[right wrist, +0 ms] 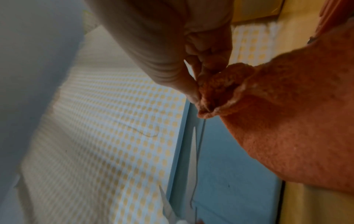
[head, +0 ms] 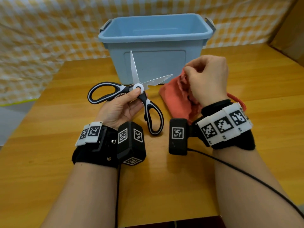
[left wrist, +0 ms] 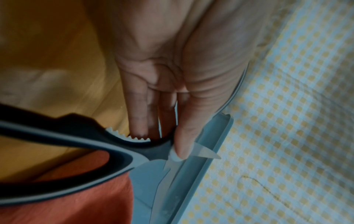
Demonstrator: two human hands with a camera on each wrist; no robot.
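A wooden table [head: 246, 89] fills the lower frame of the head view, with an open blue bin [head: 154, 41] standing at upper centre. The orange cloth [head: 174, 96] lies right of centre, in front of the bin, its upper edge pinched and raised by the right hand [head: 207, 79]. The scissors [head: 137, 86] are at centre-left with blades spread, gripped near the pivot between the thumb and fingers of the left hand [head: 120, 109].

One pair of scissors [head: 137, 86] is counted, with two blades and two handle loops. One orange cloth [head: 174, 96], one blue bin [head: 153, 38] and one wooden table [head: 49, 162] are recorded. Two hands are noted: one left hand [head: 120, 107], one right hand [head: 207, 81].
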